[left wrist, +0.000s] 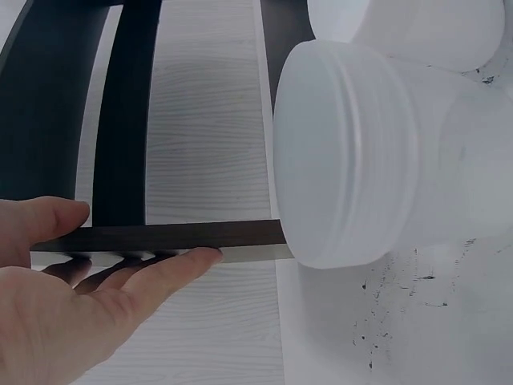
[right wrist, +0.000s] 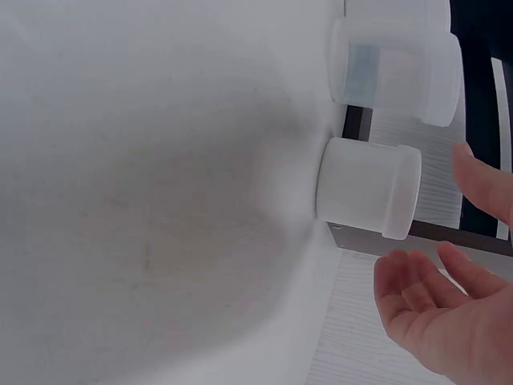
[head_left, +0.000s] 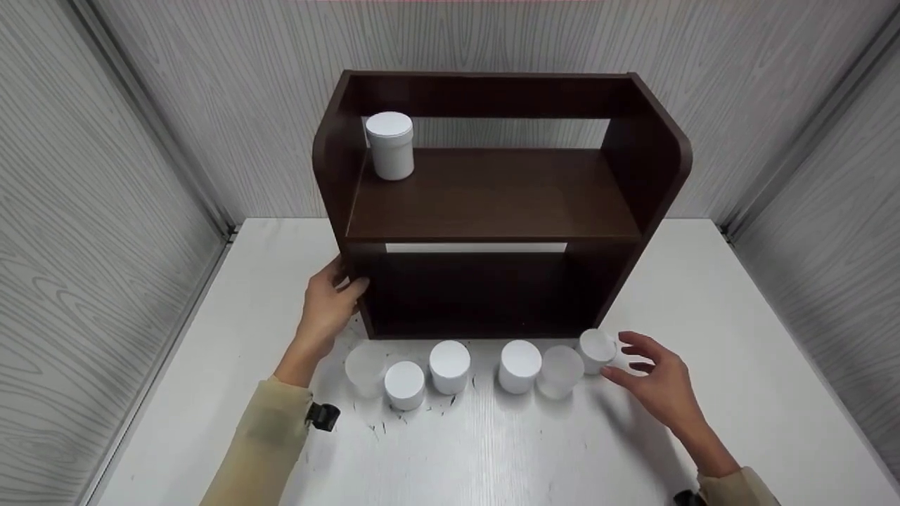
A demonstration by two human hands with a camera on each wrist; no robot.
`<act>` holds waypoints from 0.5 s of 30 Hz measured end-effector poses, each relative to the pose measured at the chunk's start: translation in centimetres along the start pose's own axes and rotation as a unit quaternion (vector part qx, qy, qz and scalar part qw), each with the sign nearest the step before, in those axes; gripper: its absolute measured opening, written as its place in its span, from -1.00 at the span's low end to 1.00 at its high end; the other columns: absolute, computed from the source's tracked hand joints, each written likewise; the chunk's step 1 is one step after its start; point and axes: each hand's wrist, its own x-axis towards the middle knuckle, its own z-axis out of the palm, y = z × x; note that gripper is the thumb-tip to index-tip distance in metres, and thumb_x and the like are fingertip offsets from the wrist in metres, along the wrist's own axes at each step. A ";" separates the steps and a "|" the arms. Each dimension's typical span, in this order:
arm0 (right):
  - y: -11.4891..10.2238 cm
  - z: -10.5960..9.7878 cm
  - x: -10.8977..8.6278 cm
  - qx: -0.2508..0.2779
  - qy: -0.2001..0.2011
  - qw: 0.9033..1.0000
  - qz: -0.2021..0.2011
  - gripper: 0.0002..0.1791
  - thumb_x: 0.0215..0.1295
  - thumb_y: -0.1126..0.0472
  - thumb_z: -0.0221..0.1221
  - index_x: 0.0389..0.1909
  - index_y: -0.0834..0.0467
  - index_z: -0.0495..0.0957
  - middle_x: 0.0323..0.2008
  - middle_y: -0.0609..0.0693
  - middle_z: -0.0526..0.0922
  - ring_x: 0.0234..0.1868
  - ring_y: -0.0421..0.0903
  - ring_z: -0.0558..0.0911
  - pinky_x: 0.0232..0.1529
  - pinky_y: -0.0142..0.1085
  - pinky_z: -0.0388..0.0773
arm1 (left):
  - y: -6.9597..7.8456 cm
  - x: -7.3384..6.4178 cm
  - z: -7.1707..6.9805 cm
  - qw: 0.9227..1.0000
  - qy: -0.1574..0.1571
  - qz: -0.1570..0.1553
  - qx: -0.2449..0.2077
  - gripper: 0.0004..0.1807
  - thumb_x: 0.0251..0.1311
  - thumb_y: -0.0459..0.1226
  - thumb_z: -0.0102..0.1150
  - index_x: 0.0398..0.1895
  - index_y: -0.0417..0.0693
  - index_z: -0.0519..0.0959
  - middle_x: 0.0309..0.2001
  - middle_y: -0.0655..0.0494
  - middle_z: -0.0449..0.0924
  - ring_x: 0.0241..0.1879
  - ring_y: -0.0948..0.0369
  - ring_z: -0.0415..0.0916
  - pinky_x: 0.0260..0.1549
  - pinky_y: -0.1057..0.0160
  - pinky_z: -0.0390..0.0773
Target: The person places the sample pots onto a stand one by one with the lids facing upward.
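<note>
Brown shelf (head_left: 492,193) in the pinch of the left grip (head_left: 327,303) at its left side, seemingly for steadiness, with the right grip (head_left: 657,383) parted and empty just beside the rightmost jar (head_left: 596,348), among several lined on the table (head_left: 703,302), likely for easy reach.

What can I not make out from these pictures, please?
Head view: some fingers of the left hand, partly hidden behind the shelf unit.
Head view: the shelved jar's contents, hidden by its opaque wall.
Left wrist view: part of the upper jar, cut by the top edge.
</note>
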 end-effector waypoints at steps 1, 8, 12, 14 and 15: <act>0.1 0.0 0.1 0.000 -0.002 1.000 0.000 -0.30 0.14 0.29 0.58 0.31 0.32 0.57 0.21 0.21 0.66 0.18 0.13 0.66 0.13 -0.16 0.69 | 0.0 0.0 0.0 1.000 -0.001 -0.001 -0.001 -0.26 0.55 -0.31 0.07 0.66 -0.30 0.04 0.52 -0.34 0.25 0.42 -0.18 0.38 0.24 -0.04 0.60; 0.5 0.3 0.5 0.001 -0.019 1.000 0.001 -0.28 0.18 0.21 0.57 0.34 0.31 0.55 0.24 0.19 0.65 0.21 0.12 0.65 0.18 -0.04 0.66 | -0.1 0.0 -0.1 1.000 -0.002 0.003 -0.002 -0.29 0.55 -0.32 0.07 0.66 -0.26 0.09 0.48 -0.30 0.32 0.33 -0.17 0.50 0.16 -0.03 0.67; 0.8 0.4 0.7 -0.004 -0.022 1.000 0.003 -0.27 0.18 0.19 0.58 0.34 0.31 0.54 0.24 0.17 0.65 0.20 0.10 0.65 0.15 -0.18 0.68 | -0.2 0.0 -0.1 1.000 -0.003 0.005 0.003 -0.32 0.56 -0.31 0.06 0.65 -0.24 0.13 0.45 -0.28 0.36 0.28 -0.19 0.54 0.07 0.12 0.72; 0.9 0.6 0.9 -0.003 -0.021 1.000 0.003 -0.27 0.16 0.21 0.59 0.32 0.33 0.55 0.22 0.17 0.66 0.18 0.10 0.65 0.13 -0.25 0.68 | -0.2 0.0 -0.1 1.000 -0.003 0.003 0.000 -0.32 0.56 -0.32 0.06 0.65 -0.24 0.15 0.45 -0.28 0.36 0.28 -0.19 0.53 0.08 0.13 0.72; 0.9 0.7 1.0 -0.003 -0.020 1.000 0.004 -0.27 0.15 0.22 0.59 0.32 0.33 0.56 0.21 0.17 0.66 0.17 0.09 0.66 0.12 -0.28 0.68 | -0.1 0.0 -0.1 1.000 -0.003 0.002 -0.002 -0.32 0.55 -0.32 0.07 0.65 -0.25 0.15 0.45 -0.28 0.36 0.29 -0.20 0.53 0.08 0.13 0.72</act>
